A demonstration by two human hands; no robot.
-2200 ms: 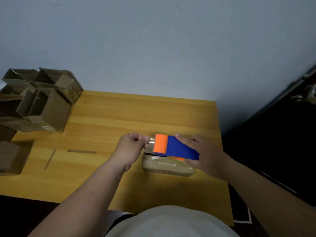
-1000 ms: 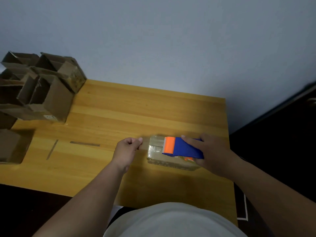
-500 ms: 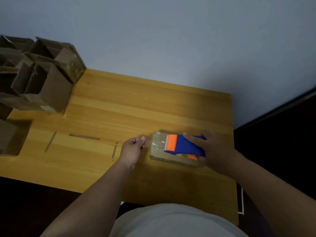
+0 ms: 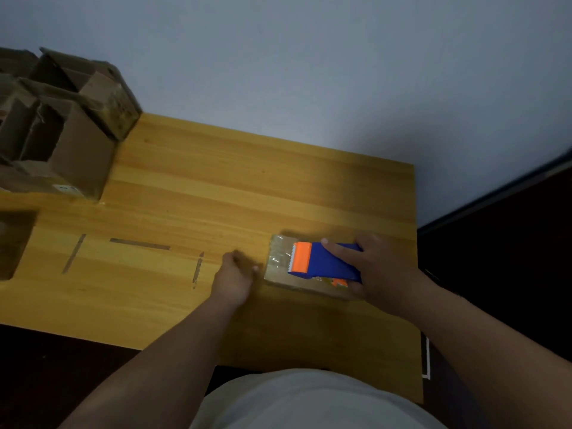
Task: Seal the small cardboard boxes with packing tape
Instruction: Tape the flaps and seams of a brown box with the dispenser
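The right hand (image 4: 376, 272) grips a blue and orange tape dispenser (image 4: 322, 263), fingers curled over its blue body with the index finger laid along the top. The dispenser lies flat on a small cardboard box (image 4: 305, 272), its long axis running left to right, the orange toothed end pointing left, away from the palm. The box sits under and just left of this hand on the wooden table (image 4: 216, 187), its long side also running left to right, its top glossy with clear tape; it is closed, so nothing inside shows.

The left hand (image 4: 233, 278) lies just left of the box, near its left end, fingers curled toward the box. It is blurred, and whether it pinches a tape end cannot be told.

Left of that hand, three thin tape strips (image 4: 139, 244) lie on the tabletop. Well beyond them, at the far left corner, a cluster of open cardboard boxes (image 4: 65, 128) stands with flaps up; their insides look dark and no contents can be made out. Another open box (image 4: 12, 246) sits at the left edge.
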